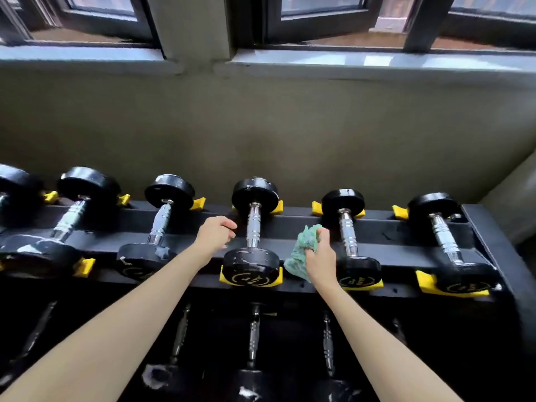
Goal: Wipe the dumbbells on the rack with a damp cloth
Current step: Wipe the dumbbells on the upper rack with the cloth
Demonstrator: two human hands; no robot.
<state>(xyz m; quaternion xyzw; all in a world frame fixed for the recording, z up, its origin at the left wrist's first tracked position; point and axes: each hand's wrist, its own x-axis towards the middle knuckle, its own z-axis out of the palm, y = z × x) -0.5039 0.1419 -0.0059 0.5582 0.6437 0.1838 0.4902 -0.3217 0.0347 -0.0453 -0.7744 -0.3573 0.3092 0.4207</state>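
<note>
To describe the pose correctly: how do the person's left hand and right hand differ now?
The right hand grips a crumpled green cloth; the left hand holds nothing, its fingers loosely curled. The left hand is left of the black, chrome-handled dumbbell between them; the right hand is right of it. The left hand reaches farther toward the grey wall than the right hand. Both hover over the black rack.

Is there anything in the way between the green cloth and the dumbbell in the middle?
No, nothing visible. The green cloth, gripped by the right hand, hangs just right of the middle dumbbell, with only bare rack between them. The left hand is on the dumbbell's other side, not in the way.
</note>
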